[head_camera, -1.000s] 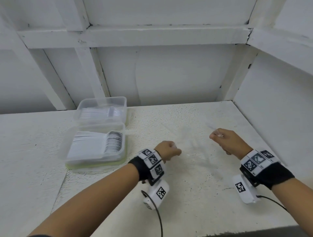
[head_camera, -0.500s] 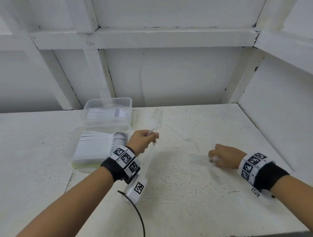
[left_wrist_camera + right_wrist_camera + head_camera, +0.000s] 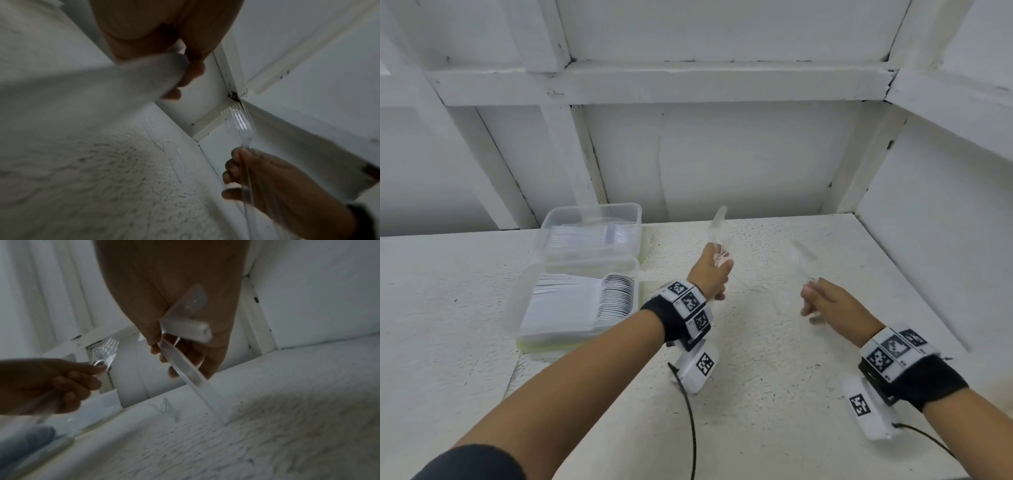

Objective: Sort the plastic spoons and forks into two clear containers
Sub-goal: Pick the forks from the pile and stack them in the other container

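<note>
My left hand (image 3: 717, 262) pinches a clear plastic fork (image 3: 717, 226) by its neck and holds it upright, just right of the two clear containers. My right hand (image 3: 810, 291) grips another clear fork (image 3: 804, 258), raised over the table's right half; its tines (image 3: 238, 121) show in the left wrist view. In the right wrist view the handles (image 3: 185, 368) run down through my right fingers; I cannot tell whether it is one piece or two. The far container (image 3: 633, 209) holds clear cutlery, the near container (image 3: 517, 308) a row of stacked spoons (image 3: 616, 298).
A loose clear fork (image 3: 168, 408) lies on the rough white table (image 3: 756, 377) between my hands. White walls close in behind and on the right. Cables trail from both wrist cameras over the table's front.
My left hand picked up a fork, carried it left towards the containers, and now holds it higher. My right hand dipped to the table and has come up with a fork.
</note>
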A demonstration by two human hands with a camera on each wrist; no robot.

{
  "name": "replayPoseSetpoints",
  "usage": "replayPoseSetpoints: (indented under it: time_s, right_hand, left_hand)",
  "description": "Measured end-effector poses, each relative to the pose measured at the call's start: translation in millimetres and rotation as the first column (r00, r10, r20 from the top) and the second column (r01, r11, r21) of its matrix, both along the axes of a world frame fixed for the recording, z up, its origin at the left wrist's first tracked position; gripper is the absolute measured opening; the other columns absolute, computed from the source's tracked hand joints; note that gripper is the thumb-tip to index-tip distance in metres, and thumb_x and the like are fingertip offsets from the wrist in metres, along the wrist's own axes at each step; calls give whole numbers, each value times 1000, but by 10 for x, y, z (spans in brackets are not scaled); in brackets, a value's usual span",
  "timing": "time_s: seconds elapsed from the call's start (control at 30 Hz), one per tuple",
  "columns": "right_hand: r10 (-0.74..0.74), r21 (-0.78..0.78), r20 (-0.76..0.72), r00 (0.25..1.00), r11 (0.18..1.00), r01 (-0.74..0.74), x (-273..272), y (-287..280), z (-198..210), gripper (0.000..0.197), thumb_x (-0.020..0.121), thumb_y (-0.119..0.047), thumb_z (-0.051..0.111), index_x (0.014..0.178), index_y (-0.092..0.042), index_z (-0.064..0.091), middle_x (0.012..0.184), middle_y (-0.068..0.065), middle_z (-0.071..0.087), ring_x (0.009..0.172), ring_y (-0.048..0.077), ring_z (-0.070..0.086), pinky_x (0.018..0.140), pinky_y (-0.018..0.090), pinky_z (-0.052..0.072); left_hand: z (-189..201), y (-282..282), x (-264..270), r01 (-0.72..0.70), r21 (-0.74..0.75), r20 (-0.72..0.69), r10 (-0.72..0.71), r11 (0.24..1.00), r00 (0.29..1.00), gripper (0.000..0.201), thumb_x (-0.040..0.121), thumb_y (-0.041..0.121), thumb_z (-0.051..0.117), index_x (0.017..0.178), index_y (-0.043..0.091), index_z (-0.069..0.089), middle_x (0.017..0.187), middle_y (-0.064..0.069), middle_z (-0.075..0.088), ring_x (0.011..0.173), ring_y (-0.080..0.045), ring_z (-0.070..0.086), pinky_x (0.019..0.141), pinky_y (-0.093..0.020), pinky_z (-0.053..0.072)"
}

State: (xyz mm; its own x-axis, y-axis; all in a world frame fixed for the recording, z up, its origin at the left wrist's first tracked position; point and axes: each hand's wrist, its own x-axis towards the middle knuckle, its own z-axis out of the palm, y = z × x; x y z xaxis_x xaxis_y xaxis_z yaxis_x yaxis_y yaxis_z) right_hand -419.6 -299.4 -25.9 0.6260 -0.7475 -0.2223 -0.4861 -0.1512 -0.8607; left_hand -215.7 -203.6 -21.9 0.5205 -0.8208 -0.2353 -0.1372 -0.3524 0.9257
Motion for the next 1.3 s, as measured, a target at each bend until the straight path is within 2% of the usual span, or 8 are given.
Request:
replayPoseSetpoints:
  time_s: [0.1, 0.2, 0.37, 0.6, 0.7, 0.83, 1.0, 1.3]
  right_hand:
    - [-165, 189, 86, 983, 971, 146, 21, 79, -10, 19, 100, -21, 39, 83, -12, 44, 62, 4, 44, 47, 15, 43, 43, 25, 45]
    - [-215, 152, 37, 976, 966, 207, 31, 83, -90, 20, 99, -26, 40, 83, -15, 44, 60, 0, 38, 41, 7, 29, 36, 15, 26]
    - [-268, 218, 45, 962, 943, 252, -6, 74, -192, 19, 98, -26, 44, 85, -13, 49, 57, 0, 36, 39, 7, 26, 38, 13, 21]
    - [-303, 210, 45, 952, 934, 288, 64, 78, -122, 15, 96, -24, 47, 87, -12, 50, 61, 2, 38, 43, 8, 26, 38, 14, 21]
    - [-294, 97, 105, 950, 954, 284, 179, 94, 23, 7, 93, -20, 51, 88, -16, 54, 66, 2, 43, 48, 11, 29, 41, 18, 23]
    - [-183, -105, 238, 954, 971, 213, 425, 195, 282, 17, 90, -27, 58, 106, -23, 55, 92, -8, 58, 62, 4, 44, 43, 10, 34]
    - [-65, -208, 314, 947, 969, 135, 821, 404, 471, 31, 88, -25, 61, 117, -17, 54, 102, -10, 59, 103, 6, 53, 92, 25, 39]
    - [51, -175, 314, 948, 985, 5, 1176, 661, 426, 7, 88, -18, 61, 84, -13, 60, 81, -7, 62, 72, -2, 55, 59, 8, 39]
  left_hand:
    - [-29, -289, -22, 129, 122, 316, -161, 984, 935, 35, 95, 27, 50, 123, 8, 43, 102, -6, 53, 85, -21, 54, 71, -27, 40]
    - [-107, -509, -5, 295, 327, 536, -433, 898, 725, 33, 91, 29, 56, 118, 10, 55, 122, -7, 58, 110, -24, 54, 86, -29, 41]
    - [-176, -656, 46, 371, 577, 550, -682, 728, 482, 47, 89, 31, 59, 130, 8, 52, 129, -11, 50, 118, -28, 49, 94, -35, 43]
    - [-227, -598, 80, 292, 560, 545, -610, 775, 575, 27, 93, 25, 51, 107, 4, 61, 112, -13, 63, 105, -28, 58, 80, -31, 44]
    - [-120, -457, 135, 265, 338, 483, -408, 903, 774, 23, 89, 31, 59, 94, 8, 63, 101, -10, 65, 95, -22, 59, 82, -31, 46]
    - [81, -84, 99, 140, 4, 21, -140, 990, 990, 14, 84, 25, 68, 84, 11, 67, 73, 5, 64, 47, -3, 42, 47, -19, 37]
    - [238, 408, 41, 68, -100, -299, -95, 993, 950, 10, 85, 19, 66, 79, 13, 62, 72, 3, 67, 40, -5, 30, 38, -15, 25]
    - [316, 908, 161, -38, -118, -386, -11, 992, 922, 20, 92, 30, 55, 79, 15, 54, 76, 0, 60, 36, -3, 28, 37, -14, 24]
